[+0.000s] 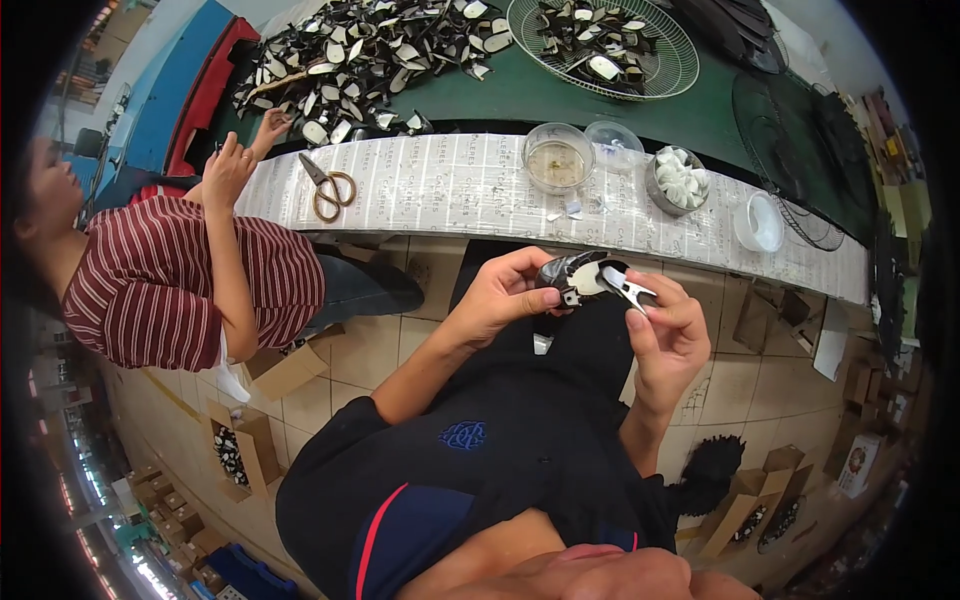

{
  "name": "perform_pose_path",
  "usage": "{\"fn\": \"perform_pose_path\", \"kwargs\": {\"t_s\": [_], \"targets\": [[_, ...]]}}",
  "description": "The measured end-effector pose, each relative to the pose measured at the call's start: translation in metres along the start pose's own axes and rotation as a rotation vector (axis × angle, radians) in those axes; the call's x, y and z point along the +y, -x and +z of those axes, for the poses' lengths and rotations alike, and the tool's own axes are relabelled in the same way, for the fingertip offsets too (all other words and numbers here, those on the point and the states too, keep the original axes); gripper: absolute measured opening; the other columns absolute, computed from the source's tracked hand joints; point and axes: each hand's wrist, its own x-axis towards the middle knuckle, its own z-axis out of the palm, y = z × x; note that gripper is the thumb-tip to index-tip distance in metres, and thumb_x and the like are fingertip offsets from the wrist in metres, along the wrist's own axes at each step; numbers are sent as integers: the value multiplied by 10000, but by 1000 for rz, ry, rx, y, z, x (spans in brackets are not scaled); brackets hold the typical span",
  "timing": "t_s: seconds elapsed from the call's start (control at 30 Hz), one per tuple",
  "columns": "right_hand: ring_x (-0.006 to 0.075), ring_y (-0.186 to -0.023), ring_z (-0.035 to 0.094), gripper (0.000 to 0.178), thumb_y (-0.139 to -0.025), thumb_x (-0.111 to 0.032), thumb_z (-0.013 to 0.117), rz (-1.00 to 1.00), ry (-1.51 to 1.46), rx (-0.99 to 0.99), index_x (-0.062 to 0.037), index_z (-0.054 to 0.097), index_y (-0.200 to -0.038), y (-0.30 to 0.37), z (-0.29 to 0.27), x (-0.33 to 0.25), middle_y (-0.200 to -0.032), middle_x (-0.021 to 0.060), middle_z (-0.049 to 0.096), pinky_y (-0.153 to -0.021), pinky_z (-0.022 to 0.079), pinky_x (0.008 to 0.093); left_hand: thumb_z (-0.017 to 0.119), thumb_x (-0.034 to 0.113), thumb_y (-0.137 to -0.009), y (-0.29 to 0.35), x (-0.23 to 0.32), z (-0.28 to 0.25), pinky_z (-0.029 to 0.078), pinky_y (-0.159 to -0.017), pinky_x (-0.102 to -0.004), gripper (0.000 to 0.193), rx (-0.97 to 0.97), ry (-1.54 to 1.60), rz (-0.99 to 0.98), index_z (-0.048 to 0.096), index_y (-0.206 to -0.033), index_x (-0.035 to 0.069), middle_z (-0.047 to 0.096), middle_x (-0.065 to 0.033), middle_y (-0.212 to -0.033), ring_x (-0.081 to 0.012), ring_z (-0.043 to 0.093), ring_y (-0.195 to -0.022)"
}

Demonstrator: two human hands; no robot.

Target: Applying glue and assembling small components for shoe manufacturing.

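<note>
My left hand (508, 295) grips a glossy black piece with a pale flat face (588, 278), which looks like a shoe heel. It is held just in front of the table edge. Fingers and thumb of my right hand (668, 325) are closed on a silvery metal clip-like tool (630, 290). A white bit (612, 274) shows at the tool's tip, against the end of the black piece. Beyond my hands, the table bears a clear round tub (557, 185) with yellowish contents and a round metal bowl (678, 205) of white wads.
Scissors (326, 186) lie on the paper-covered table (440, 180), and a translucent tub (760, 222) stands at its right. Behind are a heap of black-and-white pieces (370, 55) and a wire basket (655, 85). At left, a person in a striped shirt (190, 280) works; cartons (245, 450) stand on the floor.
</note>
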Motion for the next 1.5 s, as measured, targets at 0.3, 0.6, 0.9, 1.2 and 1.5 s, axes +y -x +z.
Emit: {"fn": "perform_pose_path", "kwargs": {"t_s": [0.3,0.6,0.9,1.2,1.5], "targets": [[245,-1099,602,177,-820,-56,734,-85,287,-77,-78,567,-873,-3,8,10,-1048,124,726,-1008,295,372,732,130,-853,-2,3,-2,538,-837,-296,309,-9,-29,-27,565,-1072,-11,641,-84,-1010,-152,641,-923],[234,-1096,605,176,-817,-82,748,-133,423,-114,-92,577,-858,-6,13,10,-1040,97,732,-992,305,376,729,96,-857,-1,8,1,500,-805,-236,266,3,-44,-16,573,-1055,11,631,-35,-978,-90,605,-909],[244,-1065,606,197,-805,-51,754,-232,636,-10,-91,579,-885,-7,19,9,-1071,93,720,-954,335,363,722,87,-869,0,14,0,501,-779,-223,237,4,-25,-6,566,-1035,22,655,-42,-967,-89,623,-889],[257,-1030,608,212,-789,-38,755,-282,632,-24,-84,584,-906,-9,19,1,-1066,95,717,-923,358,368,724,91,-869,-2,15,-3,502,-774,-218,238,-7,-27,-13,568,-1032,19,651,-39,-957,-83,621,-872],[239,-1011,611,215,-790,-32,754,-309,796,45,-80,591,-923,-15,22,4,-1072,86,716,-918,341,355,718,96,-874,-5,18,-3,511,-791,-232,240,4,-29,-18,567,-1038,8,644,-43,-951,-94,626,-873]]}}
